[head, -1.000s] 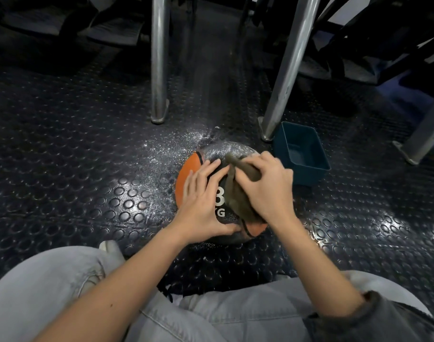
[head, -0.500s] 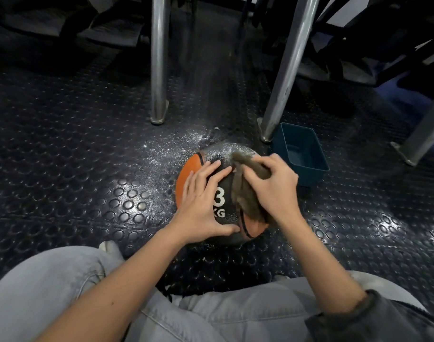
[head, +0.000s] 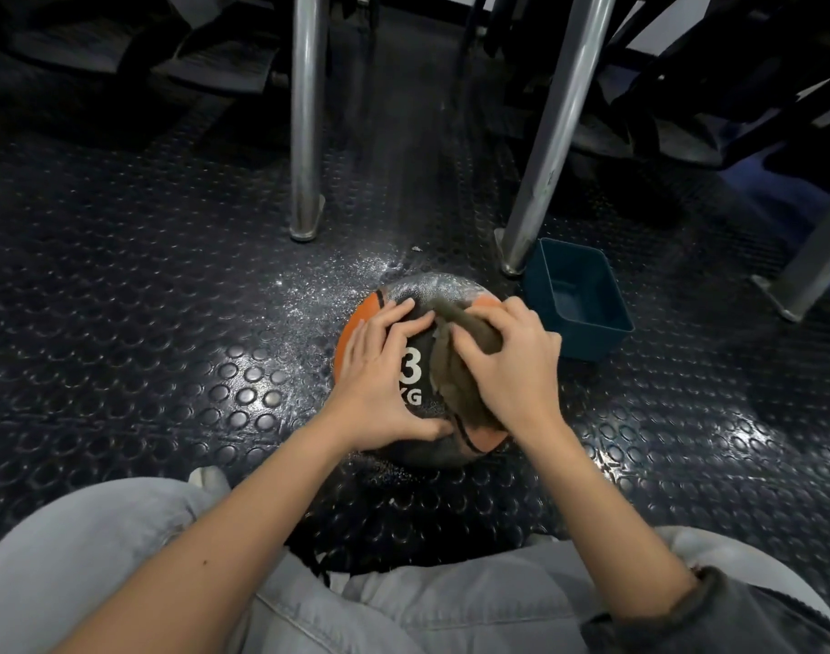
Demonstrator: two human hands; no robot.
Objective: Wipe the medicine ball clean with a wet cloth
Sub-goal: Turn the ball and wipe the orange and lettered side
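1. The right hand sits knuckles up, just right of the frame's centre. Its fingers are curled round a crumpled, damp-looking olive-brown cloth and press it against the upper right of the ball.
2. The left hand lies flat on the ball's left side with its fingers spread and nearly straight. The thumb reaches round the near edge, and the hand grips nothing.
3. The round black-and-orange medicine ball rests on the floor at the centre of the frame, between the two hands and just beyond the person's knees. Its far top has a grey sheen.
4. A second ago the cloth hung over the first letter of the weight mark, so only the "G" showed. Now it lies slightly further right and both letters read whole. A strip of orange panel also shows above the right hand's fingertips, where none showed before. The left hand and the ball have kept their places.
5. The readable writing on the ball's black panel is a white "3" above a white "KG".
6. A dark teal rectangular plastic tub stands open just beside the ball, to its right.
7. The foot of a slanted metal leg stands at the tub's far left corner. An upright metal leg stands in the upper centre.
8. The black studded rubber floor shows pale speckles to the upper left of the ball.
9. Pale grey trousers fill the bottom edge, and a dark grey cuff shows at the lower right.
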